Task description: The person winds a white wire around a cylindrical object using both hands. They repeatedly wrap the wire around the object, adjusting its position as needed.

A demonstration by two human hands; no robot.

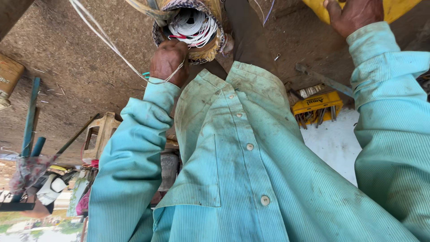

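I am bent far over, so my own light green striped shirt (pixel 251 170) fills the lower view. My left hand (pixel 168 62) is closed around thin white wires (pixel 107 42) that run up and to the left. It sits at the mouth of a round, worn yellowish casing (pixel 210 45) holding a coil of white and red wire (pixel 192 24). My right hand (pixel 354 15) rests with fingers bent on the edge of a yellow object (pixel 394 9) at the top right, mostly cut off by the frame.
A yellow box of metal pieces (pixel 316 105) and a flat metal bar (pixel 322 79) lie on the dirt ground beside a white sheet (pixel 336 143). A pale stool (pixel 102 134), blue poles (pixel 30 118) and a tin (pixel 8 78) stand at the left.
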